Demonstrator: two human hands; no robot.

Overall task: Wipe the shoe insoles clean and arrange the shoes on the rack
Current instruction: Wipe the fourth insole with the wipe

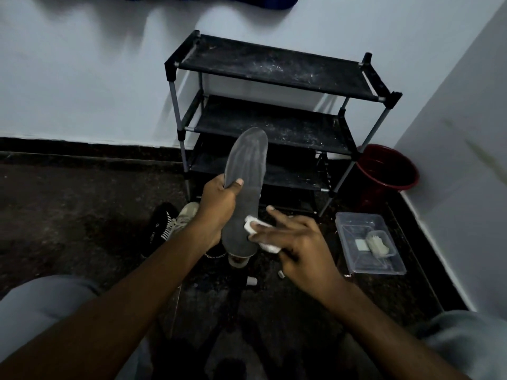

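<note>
A long grey insole (245,171) stands nearly upright in front of me, toe end up. My left hand (218,207) grips its left edge near the middle, thumb across the face. My right hand (295,239) presses a white wipe (253,224) against the insole's lower part with straight fingers. Behind it stands the black three-tier shoe rack (274,67), its dusty shelves bare. A beige laced shoe (181,218) and a black shoe (160,227) lie on the floor left of my left wrist.
A clear plastic tub (354,259) holding white wipes sits on the dark floor to the right. A red bucket (389,171) stands in the corner beside the rack. Small white scraps (251,281) lie on the floor below my hands. White walls close in behind and on the right.
</note>
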